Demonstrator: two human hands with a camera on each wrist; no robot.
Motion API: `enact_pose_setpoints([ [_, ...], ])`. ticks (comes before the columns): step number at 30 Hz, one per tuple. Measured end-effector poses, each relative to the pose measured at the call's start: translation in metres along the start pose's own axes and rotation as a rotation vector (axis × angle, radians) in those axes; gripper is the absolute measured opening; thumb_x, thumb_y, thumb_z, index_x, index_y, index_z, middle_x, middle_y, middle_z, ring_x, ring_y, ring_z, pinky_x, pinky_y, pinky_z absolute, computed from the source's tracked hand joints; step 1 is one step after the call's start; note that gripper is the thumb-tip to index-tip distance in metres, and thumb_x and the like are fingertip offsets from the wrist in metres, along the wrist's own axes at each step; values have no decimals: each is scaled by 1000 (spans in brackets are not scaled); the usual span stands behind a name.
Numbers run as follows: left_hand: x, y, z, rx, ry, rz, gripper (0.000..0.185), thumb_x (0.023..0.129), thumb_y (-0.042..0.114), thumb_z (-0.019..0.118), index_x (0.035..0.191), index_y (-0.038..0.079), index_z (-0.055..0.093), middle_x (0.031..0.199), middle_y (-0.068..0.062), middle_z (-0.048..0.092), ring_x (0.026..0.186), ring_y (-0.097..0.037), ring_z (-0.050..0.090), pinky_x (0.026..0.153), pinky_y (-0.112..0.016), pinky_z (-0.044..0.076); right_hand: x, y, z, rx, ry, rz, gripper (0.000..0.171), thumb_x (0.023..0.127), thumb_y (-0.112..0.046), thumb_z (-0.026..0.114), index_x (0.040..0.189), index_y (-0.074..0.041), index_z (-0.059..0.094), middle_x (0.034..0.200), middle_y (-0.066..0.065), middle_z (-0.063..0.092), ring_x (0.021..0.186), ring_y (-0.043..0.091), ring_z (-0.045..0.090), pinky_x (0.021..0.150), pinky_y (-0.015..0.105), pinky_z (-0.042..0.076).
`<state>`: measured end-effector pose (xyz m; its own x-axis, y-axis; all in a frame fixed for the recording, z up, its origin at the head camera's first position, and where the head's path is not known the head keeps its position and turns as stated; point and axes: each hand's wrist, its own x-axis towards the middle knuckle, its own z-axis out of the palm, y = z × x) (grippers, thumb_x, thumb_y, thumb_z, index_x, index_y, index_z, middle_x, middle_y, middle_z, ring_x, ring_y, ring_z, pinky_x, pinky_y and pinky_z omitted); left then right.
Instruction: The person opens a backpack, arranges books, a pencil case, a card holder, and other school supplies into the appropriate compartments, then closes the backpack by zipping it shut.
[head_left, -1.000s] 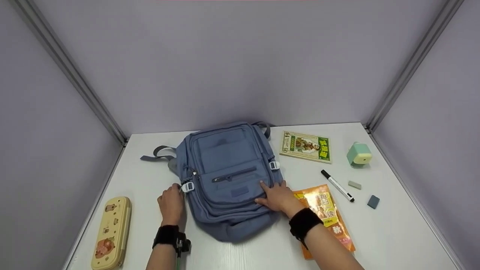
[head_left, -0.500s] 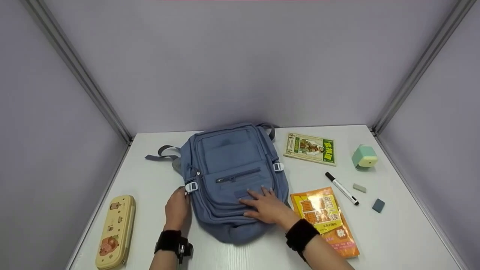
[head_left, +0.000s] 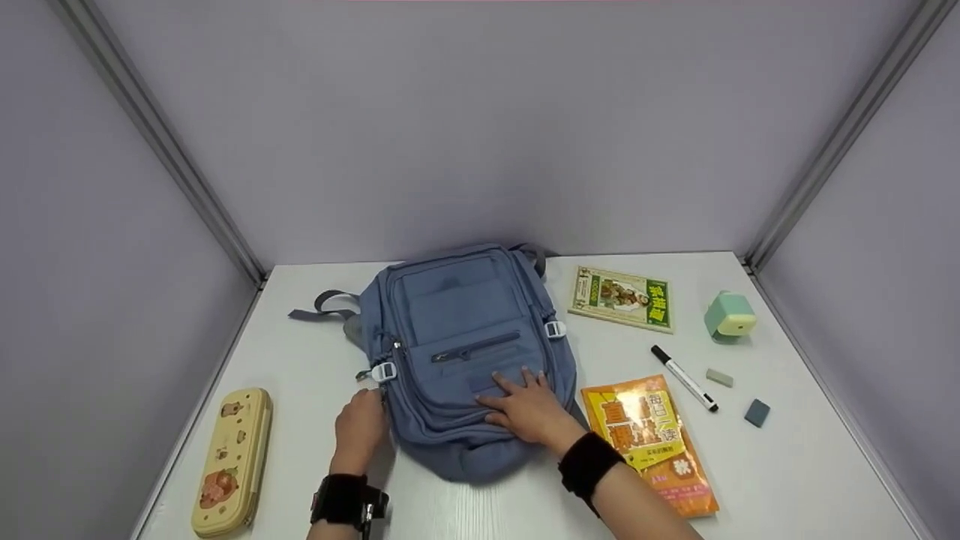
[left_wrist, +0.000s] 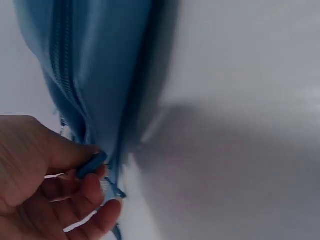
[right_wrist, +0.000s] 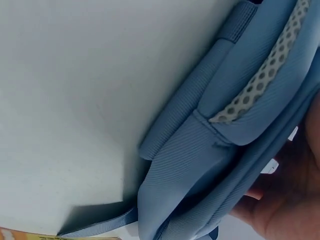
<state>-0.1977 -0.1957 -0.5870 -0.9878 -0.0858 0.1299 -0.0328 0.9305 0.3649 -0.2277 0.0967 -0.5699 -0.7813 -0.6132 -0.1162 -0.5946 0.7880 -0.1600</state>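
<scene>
A blue backpack [head_left: 465, 300] lies on the white table with its front up, zips and two white buckles showing. My left hand [head_left: 362, 427] is at its left side, just below the left buckle [head_left: 384, 372]. In the left wrist view, the thumb and a finger of the left hand [left_wrist: 55, 180] pinch a small blue zipper pull [left_wrist: 91, 165]. Across the lower front of the bag, my right hand [head_left: 534, 409] rests with its fingers spread. The right wrist view shows the right hand [right_wrist: 287, 195] at the bag, its fingertips hidden.
A yellow pencil case [head_left: 232, 461] lies at the left. To the right are an orange book [head_left: 652, 442], a green-edged booklet [head_left: 622, 298], a marker [head_left: 684, 378], a green sharpener [head_left: 729, 316], and two small blocks, one pale [head_left: 719, 376], one dark [head_left: 757, 412]. Walls stand around the table.
My left hand has moved slightly down the bag's side, away from the buckle. The right hand has shifted from the bag's right edge further onto its front, fingers spread.
</scene>
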Motion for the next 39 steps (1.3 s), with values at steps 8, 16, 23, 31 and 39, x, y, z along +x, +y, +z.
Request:
enact_pose_setpoints([
  [8,-23,13,-12,19,-82,31,5,82,-4,65,78,-2,63,71,-17,62,60,-32,62,52,-46,48,-1,-2,0,-33,-1,9,43,102,-49,42,141,-37,53,153,8,40,133,56,30,102,68,27],
  [16,-38,17,-17,36,-90,41,6,82,-9,62,84,-5,66,76,-18,63,65,-36,64,54,-47,50,1,-4,0,-34,3,1,42,102,-48,42,141,-37,53,153,8,40,133,56,32,102,67,28],
  [23,-43,20,-28,67,-183,41,7,81,-4,67,77,1,68,70,-12,63,56,-24,57,49,-43,47,-1,-4,3,-37,24,-1,42,102,-49,42,140,-37,54,152,8,41,133,55,32,102,67,28],
  [31,-49,28,-45,-113,-399,143,11,80,-5,69,89,-1,74,78,-9,69,61,-19,58,54,-38,49,-1,-2,4,-48,28,3,42,102,-48,42,141,-38,54,152,8,41,133,55,33,101,67,29],
  [39,-45,32,-51,-378,-576,327,12,78,-8,63,86,-6,72,57,1,60,49,-9,49,49,-29,40,1,-2,5,-49,31,2,42,102,-48,41,141,-38,53,152,7,41,133,54,33,102,67,29],
])
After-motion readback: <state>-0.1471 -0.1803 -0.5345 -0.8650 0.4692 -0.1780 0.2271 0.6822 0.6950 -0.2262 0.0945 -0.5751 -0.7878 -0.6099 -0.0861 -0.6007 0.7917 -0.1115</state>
